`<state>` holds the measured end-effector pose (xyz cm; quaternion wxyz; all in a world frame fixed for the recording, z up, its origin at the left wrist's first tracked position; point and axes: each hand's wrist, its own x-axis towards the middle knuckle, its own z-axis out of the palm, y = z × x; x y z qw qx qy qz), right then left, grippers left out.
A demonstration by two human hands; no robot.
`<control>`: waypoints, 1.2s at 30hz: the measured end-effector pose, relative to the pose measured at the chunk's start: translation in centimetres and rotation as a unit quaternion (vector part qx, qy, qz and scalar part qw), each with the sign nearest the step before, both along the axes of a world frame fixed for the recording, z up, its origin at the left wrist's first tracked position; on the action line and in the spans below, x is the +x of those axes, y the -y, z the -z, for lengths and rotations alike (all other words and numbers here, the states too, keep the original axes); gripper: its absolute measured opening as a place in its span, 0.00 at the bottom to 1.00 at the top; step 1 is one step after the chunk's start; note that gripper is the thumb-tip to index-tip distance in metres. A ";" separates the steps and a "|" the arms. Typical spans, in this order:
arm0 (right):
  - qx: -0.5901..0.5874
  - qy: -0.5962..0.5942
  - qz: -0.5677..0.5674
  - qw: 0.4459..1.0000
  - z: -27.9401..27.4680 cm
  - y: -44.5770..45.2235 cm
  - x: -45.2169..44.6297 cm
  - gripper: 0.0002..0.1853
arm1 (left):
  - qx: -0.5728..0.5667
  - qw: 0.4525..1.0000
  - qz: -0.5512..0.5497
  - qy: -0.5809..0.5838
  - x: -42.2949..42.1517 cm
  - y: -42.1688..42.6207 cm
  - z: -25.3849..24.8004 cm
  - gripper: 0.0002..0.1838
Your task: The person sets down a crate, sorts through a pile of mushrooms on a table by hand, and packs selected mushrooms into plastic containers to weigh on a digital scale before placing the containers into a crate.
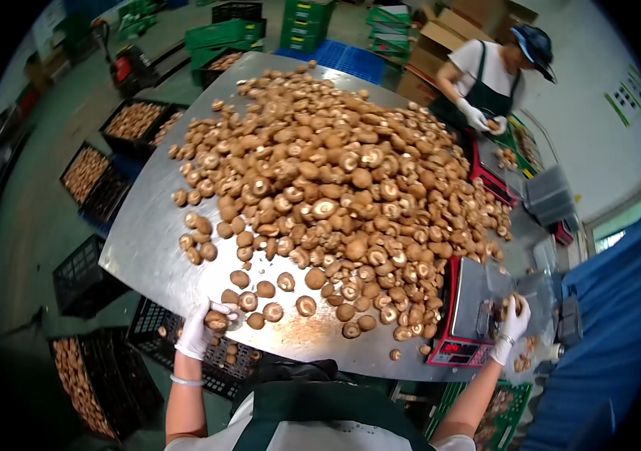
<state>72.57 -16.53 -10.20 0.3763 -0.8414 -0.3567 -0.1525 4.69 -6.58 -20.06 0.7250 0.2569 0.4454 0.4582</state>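
Note:
A large heap of brown mushrooms [320,173] covers much of the metal table [148,225]. At the table's near left edge, my white-gloved left hand [196,332] is closed around a mushroom [216,322]. Several loose mushrooms lie just right of it. My right hand [514,328], gloved too, is closed around a mushroom [507,307] beside a red digital scale [462,352]; the fingers partly hide what it holds. Clear plastic boxes [535,289] are next to that hand, one partly over the scale plate.
Black crates [84,278] stand on the floor at left, some holding mushrooms. A black crate [148,319] sits below my left hand, a green crate [504,417] below my right. Across the table, a co-worker [486,83] in gloves handles mushrooms by another red scale [495,184].

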 end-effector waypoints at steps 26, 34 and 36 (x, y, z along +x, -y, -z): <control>-0.326 0.017 -0.621 0.713 12.0 -14.7 -44.7 0.28 | 0.309 0.791 0.029 -0.528 4.1 -1.8 3.9 0.20; -0.320 -0.183 -0.782 0.502 13.5 -11.6 -49.5 0.25 | 0.078 0.894 0.242 -0.369 -5.5 3.7 1.4 0.16; -0.360 -0.289 -0.770 0.440 12.5 -11.7 -50.4 0.24 | 0.090 0.862 0.294 -0.404 -7.4 3.9 -0.5 0.17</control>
